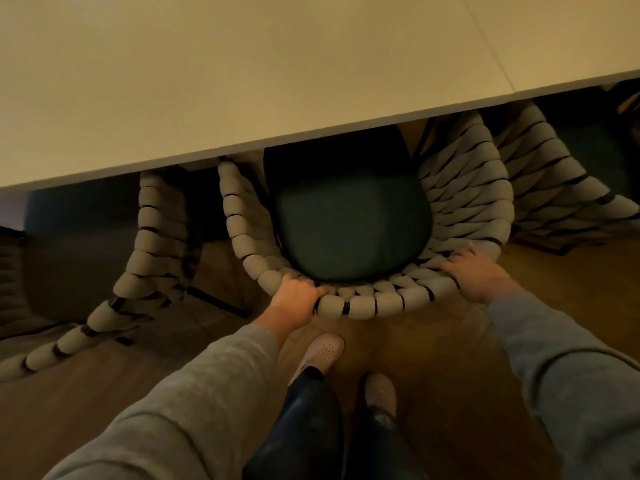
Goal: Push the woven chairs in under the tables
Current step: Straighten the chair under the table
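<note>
at one table point(242, 81), three woven chairs point(464, 202) point(152, 237) point(554, 168); two hands point(298, 296) point(478, 275) on one.

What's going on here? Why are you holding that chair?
A person is tidying up, pushing a woven chair in under the table. The left hand grips the chair's back rim and the right hand rests on the rim further along. The front of the green cushion is already under the table edge, but the back of the chair sticks out. Other chairs stand on either side.
</note>
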### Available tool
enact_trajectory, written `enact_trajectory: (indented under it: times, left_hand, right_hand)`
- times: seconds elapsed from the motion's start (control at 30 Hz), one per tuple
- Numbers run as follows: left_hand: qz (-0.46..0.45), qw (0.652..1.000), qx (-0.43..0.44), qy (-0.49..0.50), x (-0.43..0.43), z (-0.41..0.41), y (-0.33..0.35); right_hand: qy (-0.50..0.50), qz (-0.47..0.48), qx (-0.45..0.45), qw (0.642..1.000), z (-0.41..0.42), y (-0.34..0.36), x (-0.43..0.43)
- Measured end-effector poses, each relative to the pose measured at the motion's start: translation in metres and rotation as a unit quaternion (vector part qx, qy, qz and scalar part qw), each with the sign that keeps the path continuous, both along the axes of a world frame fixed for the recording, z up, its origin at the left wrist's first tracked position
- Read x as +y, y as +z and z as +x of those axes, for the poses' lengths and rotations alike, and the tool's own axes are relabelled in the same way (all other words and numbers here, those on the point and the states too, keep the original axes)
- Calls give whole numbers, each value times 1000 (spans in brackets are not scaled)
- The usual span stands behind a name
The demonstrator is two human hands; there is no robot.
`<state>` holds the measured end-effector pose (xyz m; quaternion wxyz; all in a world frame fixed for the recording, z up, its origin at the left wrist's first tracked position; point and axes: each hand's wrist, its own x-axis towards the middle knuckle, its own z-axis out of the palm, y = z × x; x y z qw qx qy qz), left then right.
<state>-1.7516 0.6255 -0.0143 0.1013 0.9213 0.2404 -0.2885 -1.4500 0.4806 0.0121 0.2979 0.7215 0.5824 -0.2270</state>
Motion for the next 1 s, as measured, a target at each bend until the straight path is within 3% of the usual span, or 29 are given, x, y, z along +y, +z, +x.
enact_trajectory:
  times: [0.23, 0.4, 1.0]
  left_hand:
    - [-11, 999, 6, 53, -21, -8, 0]
    - [5, 998, 40, 40, -44, -31, 7]
    - [44, 996, 51, 58, 25, -8, 16]
  right_hand:
    - [57, 51, 41, 996, 8, -16, -19]
    - [93, 43, 62, 993, -8, -14, -34]
    - [52, 57, 55, 995, -8, -14, 20]
